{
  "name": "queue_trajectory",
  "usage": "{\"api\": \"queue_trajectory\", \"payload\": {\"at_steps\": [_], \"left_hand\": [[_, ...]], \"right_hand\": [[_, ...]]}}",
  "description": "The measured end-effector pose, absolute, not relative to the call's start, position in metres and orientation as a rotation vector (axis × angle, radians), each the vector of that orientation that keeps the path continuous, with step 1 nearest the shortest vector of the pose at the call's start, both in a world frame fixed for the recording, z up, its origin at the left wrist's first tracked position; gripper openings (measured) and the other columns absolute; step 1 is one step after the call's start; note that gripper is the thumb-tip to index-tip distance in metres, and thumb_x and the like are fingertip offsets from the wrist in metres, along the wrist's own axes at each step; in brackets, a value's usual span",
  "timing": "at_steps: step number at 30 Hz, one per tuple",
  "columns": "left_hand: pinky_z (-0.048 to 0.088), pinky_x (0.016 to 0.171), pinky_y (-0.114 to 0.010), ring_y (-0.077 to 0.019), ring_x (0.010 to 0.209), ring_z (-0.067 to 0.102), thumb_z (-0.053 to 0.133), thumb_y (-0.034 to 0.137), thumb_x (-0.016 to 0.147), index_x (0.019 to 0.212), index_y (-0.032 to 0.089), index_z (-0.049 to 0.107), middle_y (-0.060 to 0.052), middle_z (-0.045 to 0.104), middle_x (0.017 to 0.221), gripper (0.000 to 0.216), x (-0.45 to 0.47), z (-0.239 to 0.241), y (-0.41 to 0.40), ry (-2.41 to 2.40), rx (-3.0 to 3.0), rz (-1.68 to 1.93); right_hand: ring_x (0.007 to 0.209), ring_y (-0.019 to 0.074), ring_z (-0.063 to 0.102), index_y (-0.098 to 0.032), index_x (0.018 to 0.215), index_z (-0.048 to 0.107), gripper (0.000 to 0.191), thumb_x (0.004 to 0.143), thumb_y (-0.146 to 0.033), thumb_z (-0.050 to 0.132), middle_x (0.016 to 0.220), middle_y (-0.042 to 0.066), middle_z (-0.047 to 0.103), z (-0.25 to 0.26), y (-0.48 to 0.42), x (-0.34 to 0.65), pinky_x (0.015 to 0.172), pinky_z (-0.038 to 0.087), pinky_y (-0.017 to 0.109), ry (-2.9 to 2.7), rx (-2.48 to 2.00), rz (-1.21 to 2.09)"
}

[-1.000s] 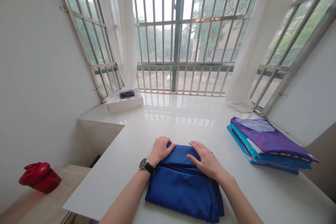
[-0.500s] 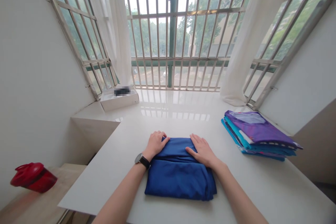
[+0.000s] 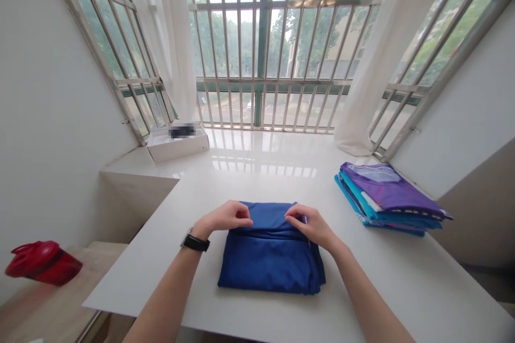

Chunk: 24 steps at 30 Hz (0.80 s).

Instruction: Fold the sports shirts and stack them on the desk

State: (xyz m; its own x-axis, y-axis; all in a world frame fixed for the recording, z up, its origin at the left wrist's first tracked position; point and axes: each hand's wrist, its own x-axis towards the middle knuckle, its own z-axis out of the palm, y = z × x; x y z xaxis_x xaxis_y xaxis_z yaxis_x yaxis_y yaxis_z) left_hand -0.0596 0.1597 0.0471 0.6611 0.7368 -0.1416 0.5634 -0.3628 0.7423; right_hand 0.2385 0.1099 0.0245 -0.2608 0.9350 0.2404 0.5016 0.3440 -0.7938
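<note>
A folded dark blue cloth (image 3: pixel 269 265) lies flat on the white tabletop in front of me, with a crease running across its upper part. My left hand (image 3: pixel 227 215), a black-strapped watch on its wrist, is over the cloth's upper left edge; its fingers are curled and pressed against the thumb. Over the upper right part is my right hand (image 3: pixel 311 223), thumb and forefinger pinched together. A small striped bit shows through the gap in that hand. Whether either pinch has fabric in it I cannot tell.
A stack of folded purple and turquoise clothes (image 3: pixel 388 201) is on the table's right side. A white box (image 3: pixel 179 148) with a blurred-out dark item stands at the back left. Lower left, a red lidded container (image 3: pixel 44 262) rests on a wooden surface. Barred windows and curtains (image 3: pixel 364 75) lie behind.
Both hands have gone from lying on the cloth's top corners to pinched shapes nearer me, the left wrist swinging outward. The view has tilted slightly; the cloth keeps its folded shape.
</note>
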Motion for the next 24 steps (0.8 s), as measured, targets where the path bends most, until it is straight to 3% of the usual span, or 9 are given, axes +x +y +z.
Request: {"api": "queue_trajectory", "payload": {"at_steps": [9,14,19,24], "left_hand": [[0.039,0.052,-0.025,-0.0159,0.063,0.058,0.080,0.047,0.060,0.075,0.023,0.074,0.002,0.067,0.070,0.029,-0.078,0.056,0.154,1.090,2.059,-0.101],[0.040,0.054,-0.025,-0.0185,0.067,0.061,0.082,0.046,0.055,0.076,0.024,0.075,0.001,0.070,0.076,0.031,-0.077,0.059,0.149,1.201,2.088,-0.108],[0.041,0.058,-0.026,-0.0206,0.075,0.061,0.083,0.044,0.055,0.082,0.024,0.075,-0.002,0.070,0.088,0.035,-0.073,0.061,0.142,1.254,2.172,-0.083],[0.035,0.054,-0.026,-0.0165,0.064,0.054,0.072,0.043,0.069,0.073,0.023,0.072,0.000,0.066,0.073,0.020,-0.068,0.056,0.142,1.184,2.241,-0.085]], "right_hand": [[0.098,0.0218,0.063,-0.023,0.070,0.070,0.030,0.081,-0.051,0.067,0.108,0.004,0.066,0.027,0.104,0.239,0.092,0.049,0.034,-2.140,-1.290,1.023],[0.106,0.0234,0.060,-0.026,0.077,0.076,0.027,0.075,-0.053,0.074,0.113,0.004,0.061,0.030,0.101,0.240,0.097,0.047,0.035,-2.159,-1.318,1.086],[0.113,0.0247,0.056,-0.030,0.088,0.078,0.029,0.072,-0.054,0.077,0.118,0.004,0.057,0.035,0.098,0.238,0.104,0.043,0.037,-2.177,-1.356,1.122],[0.117,0.0264,0.053,-0.031,0.093,0.078,0.033,0.070,-0.055,0.077,0.120,0.004,0.054,0.038,0.096,0.235,0.106,0.041,0.038,-2.213,-1.376,1.124]]}}
